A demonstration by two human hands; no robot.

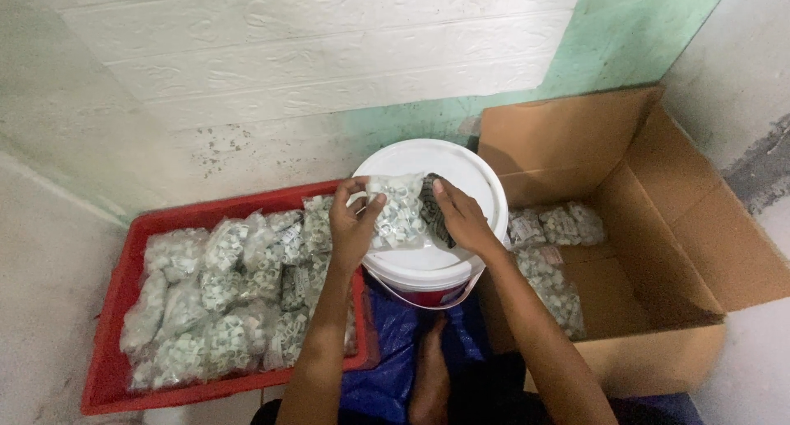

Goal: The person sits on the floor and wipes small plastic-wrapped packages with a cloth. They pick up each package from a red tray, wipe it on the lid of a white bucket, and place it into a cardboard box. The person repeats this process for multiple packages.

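Left hand (352,227), right hand (461,219) raised together (fingers pinched), forearms converging.

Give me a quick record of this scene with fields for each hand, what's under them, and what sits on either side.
Left hand: left hand pinches the left edge of a small clear plastic bag of white ring-shaped parts
Right hand: right hand holds the same bag's right edge
Support: bag rests on the round white plastic bucket lid
Left side: red rectangular plastic crate piled with similar filled bags
Right side: open brown cardboard box holding a few similar bags
Below: blue sheet under the bucket, bare foot on it
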